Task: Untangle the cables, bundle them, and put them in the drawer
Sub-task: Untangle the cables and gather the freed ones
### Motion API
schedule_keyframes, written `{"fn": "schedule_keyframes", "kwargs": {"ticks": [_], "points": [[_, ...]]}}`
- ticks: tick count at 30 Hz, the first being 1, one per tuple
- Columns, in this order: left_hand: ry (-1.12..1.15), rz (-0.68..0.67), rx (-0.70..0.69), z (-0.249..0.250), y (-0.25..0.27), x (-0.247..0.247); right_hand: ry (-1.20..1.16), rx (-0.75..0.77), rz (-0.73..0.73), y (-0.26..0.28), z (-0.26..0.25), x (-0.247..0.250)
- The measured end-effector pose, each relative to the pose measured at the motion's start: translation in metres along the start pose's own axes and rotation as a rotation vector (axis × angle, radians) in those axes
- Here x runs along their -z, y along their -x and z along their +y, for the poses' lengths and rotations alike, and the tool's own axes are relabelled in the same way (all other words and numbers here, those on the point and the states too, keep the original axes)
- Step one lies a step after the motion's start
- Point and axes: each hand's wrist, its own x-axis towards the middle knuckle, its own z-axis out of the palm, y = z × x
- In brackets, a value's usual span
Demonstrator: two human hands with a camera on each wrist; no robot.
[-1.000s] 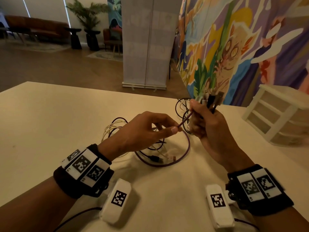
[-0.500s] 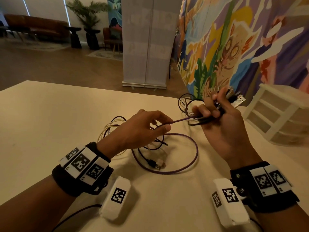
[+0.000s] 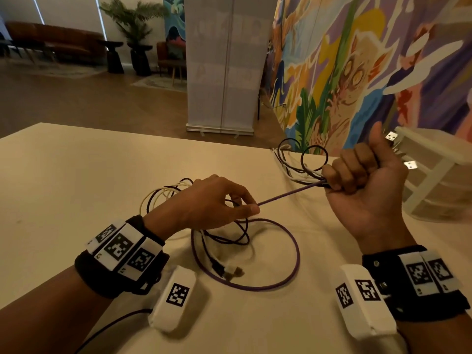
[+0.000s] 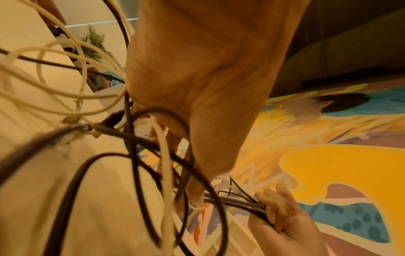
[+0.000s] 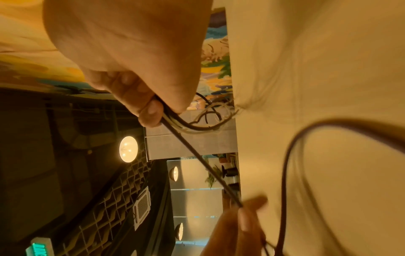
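Right hand (image 3: 365, 185) raised above the table (image 3: 63, 180), clenched in a fist around a bunch of cable ends (image 3: 310, 177), thumb up, with two silver plugs (image 3: 391, 136) poking out past the knuckles. Left hand (image 3: 209, 203) lower and nearer the middle, pinching the purple cable (image 3: 288, 194) between thumb and forefinger, the stretch between the two hands pulled straight and taut. From there, a wide purple loop (image 3: 293, 261) lying flat on the table (a couple of connectors (image 3: 229, 270) resting inside it). Under and behind the left hand, a tangle of black and white cables (image 3: 163, 194), still knotted together on the tabletop; in the left wrist view, those same strands (image 4: 164, 155) crossing over one another close to the palm. Small loops of black and white cord (image 3: 304, 159) hanging from the right fist, brushing the table's far edge. White drawer unit (image 3: 439, 180) standing on the table just right of the right hand, drawers not clearly open or shut.
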Motion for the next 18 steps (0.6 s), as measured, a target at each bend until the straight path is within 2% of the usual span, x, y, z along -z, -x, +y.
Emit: {"fn": "schedule_keyframes", "kwargs": {"ticks": [3, 5, 9, 11, 13, 14, 18], "points": [[0.116, 0.19, -0.035, 0.002, -0.001, 0.004, 0.322, -0.018, 0.097, 0.0, 0.001, -0.003], [0.193, 0.282, -0.071, 0.004, -0.001, 0.005, 0.606, -0.028, 0.093, 0.003, 0.009, -0.007], [0.211, 0.339, -0.087, 0.006, -0.002, -0.001, 1.247, -0.213, -0.095, 0.014, 0.029, -0.021], [0.194, 0.339, -0.078, 0.007, -0.003, -0.003, 1.375, -0.213, -0.222, 0.016, 0.033, -0.023], [0.211, 0.321, -0.066, 0.008, -0.003, -0.003, 1.367, -0.13, -0.232, 0.015, 0.032, -0.021], [0.221, 0.31, -0.053, 0.008, -0.003, -0.002, 1.288, -0.082, -0.177, 0.013, 0.029, -0.019], [0.262, 0.318, 0.011, 0.003, -0.005, 0.003, 0.668, 0.132, 0.083, 0.005, 0.015, -0.008]]}}
